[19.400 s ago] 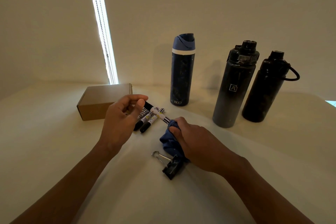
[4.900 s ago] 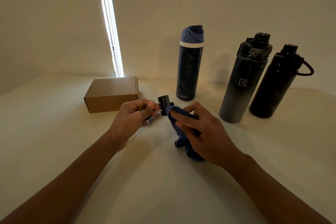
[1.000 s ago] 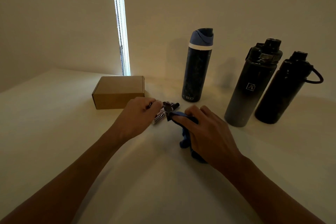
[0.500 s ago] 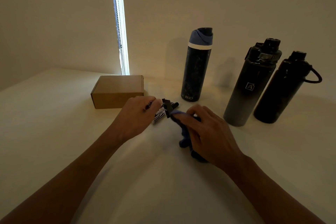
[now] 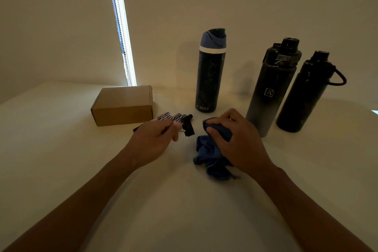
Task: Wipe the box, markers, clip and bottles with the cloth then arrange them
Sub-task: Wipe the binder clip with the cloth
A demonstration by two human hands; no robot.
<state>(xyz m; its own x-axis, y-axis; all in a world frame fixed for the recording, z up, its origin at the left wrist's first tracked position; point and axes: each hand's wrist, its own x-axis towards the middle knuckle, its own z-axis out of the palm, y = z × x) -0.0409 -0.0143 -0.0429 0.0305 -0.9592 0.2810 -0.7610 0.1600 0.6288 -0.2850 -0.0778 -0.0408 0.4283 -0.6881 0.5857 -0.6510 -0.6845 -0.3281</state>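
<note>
Cream tabletop (image 5: 61, 159) under a dim wall carries three upright bottles (image 5: 210, 71), then a cardboard box (image 5: 122, 106), with markers (image 5: 173, 117) just beside it. Right hand (image 5: 235, 141) grips the blue cloth (image 5: 210, 159). Left hand (image 5: 153, 141) pinches the black binder clip (image 5: 188, 128) beside the markers; a loose pinch could drop it among them.

brown box (image 5: 122, 104), striped markers (image 5: 173, 117), black clip (image 5: 188, 128), blue cloth (image 5: 210, 155), 3 upright bottles (image 5: 210, 71).
</note>
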